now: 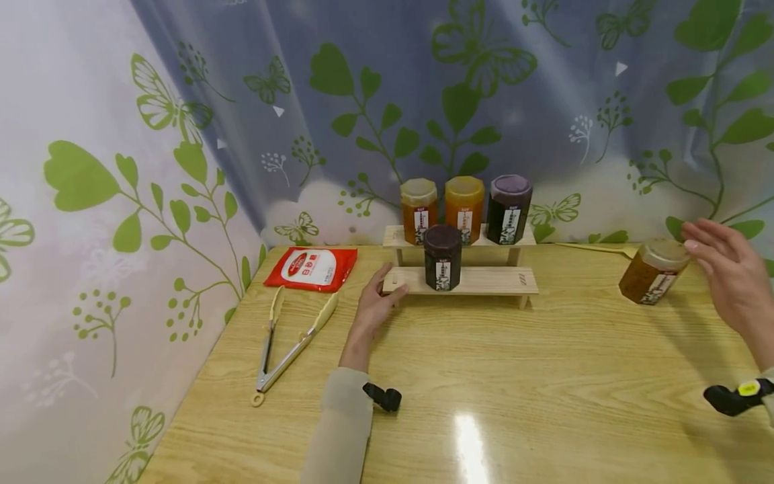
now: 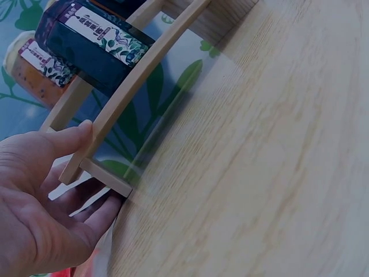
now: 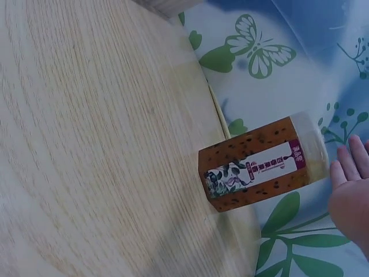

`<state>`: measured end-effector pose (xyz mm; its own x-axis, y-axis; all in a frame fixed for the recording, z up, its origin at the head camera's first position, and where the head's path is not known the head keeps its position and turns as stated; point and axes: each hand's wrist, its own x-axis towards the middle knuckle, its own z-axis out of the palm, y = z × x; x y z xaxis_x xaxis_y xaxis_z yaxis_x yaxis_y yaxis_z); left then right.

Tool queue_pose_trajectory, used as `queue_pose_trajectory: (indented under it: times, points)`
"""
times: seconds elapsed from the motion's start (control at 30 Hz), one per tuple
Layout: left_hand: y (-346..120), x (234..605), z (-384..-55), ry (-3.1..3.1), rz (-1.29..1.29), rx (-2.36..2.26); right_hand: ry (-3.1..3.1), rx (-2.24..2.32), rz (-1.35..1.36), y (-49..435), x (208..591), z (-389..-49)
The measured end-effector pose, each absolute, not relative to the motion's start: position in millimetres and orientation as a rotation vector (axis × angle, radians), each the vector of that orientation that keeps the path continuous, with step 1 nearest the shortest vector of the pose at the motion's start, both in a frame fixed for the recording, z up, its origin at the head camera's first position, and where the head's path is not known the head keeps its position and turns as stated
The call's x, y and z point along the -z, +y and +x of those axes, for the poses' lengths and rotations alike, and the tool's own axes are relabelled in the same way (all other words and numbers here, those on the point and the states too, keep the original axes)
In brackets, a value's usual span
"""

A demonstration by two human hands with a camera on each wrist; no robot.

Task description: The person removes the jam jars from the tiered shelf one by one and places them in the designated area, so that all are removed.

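My left hand [image 1: 373, 302] grips the left end of a two-step wooden rack [image 1: 490, 279], thumb on the lower board and fingers around the end. A dark jar [image 1: 443, 259] stands on the lower step. On the upper step are an amber jar [image 1: 419, 212], an orange jar [image 1: 464, 210] and a dark purple-lidded jar [image 1: 510, 210]. At the right, a brown jar of speckled jam [image 3: 253, 164] with a pale lid stands on the table. My right hand [image 1: 728, 272] is beside its lid with fingers extended; whether they touch is unclear.
A red and white packet [image 1: 311, 269] lies left of the rack. Spread tongs [image 1: 290, 356] with cream tips lie in front of it. A thin pale-yellow utensil [image 1: 595, 249] lies along the back edge, by a patterned curtain [image 1: 387, 81].
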<state>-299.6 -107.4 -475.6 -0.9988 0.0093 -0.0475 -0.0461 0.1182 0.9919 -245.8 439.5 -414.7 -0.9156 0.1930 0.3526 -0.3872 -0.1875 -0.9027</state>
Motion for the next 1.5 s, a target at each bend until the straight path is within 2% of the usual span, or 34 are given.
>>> queue_pose_trajectory:
  times: [0.33, 0.83, 1.5]
  points:
    - [-107, 475, -301, 2.316, -0.044, -2.067, -1.627, -2.384, 0.446, 423, 406, -251]
    - [-105, 475, -303, 2.323, -0.024, -2.065, -1.638, -2.530, 0.710, 395, 420, -254]
    - [-108, 475, -299, 2.337, -0.016, -2.046, -1.902, -2.451, 0.921, 331, 433, -262]
